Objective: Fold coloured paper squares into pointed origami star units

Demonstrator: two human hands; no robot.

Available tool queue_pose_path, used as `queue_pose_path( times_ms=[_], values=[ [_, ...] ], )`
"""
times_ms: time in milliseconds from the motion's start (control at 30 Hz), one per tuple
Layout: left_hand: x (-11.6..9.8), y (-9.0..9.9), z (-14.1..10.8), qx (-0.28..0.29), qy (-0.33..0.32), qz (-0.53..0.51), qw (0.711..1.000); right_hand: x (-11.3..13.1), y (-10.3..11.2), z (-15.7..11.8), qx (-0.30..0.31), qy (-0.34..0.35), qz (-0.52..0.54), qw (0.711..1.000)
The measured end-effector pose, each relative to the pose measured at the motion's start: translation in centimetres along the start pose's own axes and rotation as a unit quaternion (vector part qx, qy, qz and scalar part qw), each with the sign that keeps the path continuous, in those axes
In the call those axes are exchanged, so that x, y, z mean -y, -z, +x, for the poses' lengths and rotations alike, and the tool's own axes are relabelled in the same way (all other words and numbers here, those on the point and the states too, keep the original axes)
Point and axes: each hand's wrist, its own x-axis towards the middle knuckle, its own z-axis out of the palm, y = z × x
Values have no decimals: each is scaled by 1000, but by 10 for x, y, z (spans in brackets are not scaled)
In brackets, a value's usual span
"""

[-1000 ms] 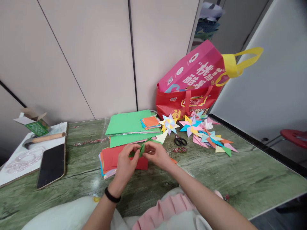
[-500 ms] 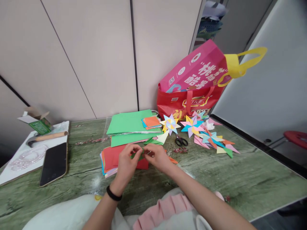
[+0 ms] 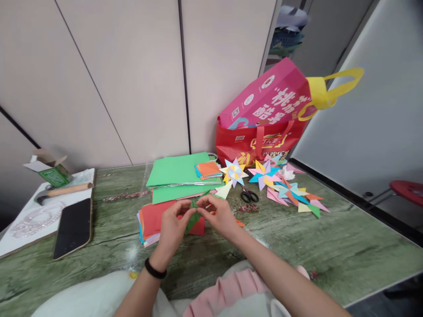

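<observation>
Between my two hands is a small folded piece of green paper, its tip pointing down toward me. My left hand pinches its left side between thumb and fingers. From the other side my right hand pinches it too, partly hiding it. Right under the hands lies a stack of coloured paper with a red sheet on top. Just beyond are green sheets and a small pile of square papers with an orange one uppermost. A pale yellow folded piece rests behind my right hand.
Folded paper stars and loose folded pieces lie to the right, near black scissors. A red bag stands against the wall. At left are a phone, a hammer, a bead string and an opened box.
The green paper has been turned in my fingers, so more of it shows, with a point reaching down below the hands. Both hands stay nearly in place.
</observation>
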Motion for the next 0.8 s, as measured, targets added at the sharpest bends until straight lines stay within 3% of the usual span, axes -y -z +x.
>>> queue_pose_path(
  times_ms=[167, 467, 633, 800],
  values=[
    [1, 1, -1, -23, -18, 57, 998, 2, 0, -1, -25, 54, -8, 998],
    [4, -2, -5, -64, -171, 123, 976, 11, 1, -4, -106, 225, -69, 966],
    [2, -3, -8, -86, -254, 141, 953, 13, 1, -6, -121, 262, -82, 954],
    [1, -2, -10, -83, -286, 147, 943, 14, 1, -8, -142, 286, -86, 944]
  ],
)
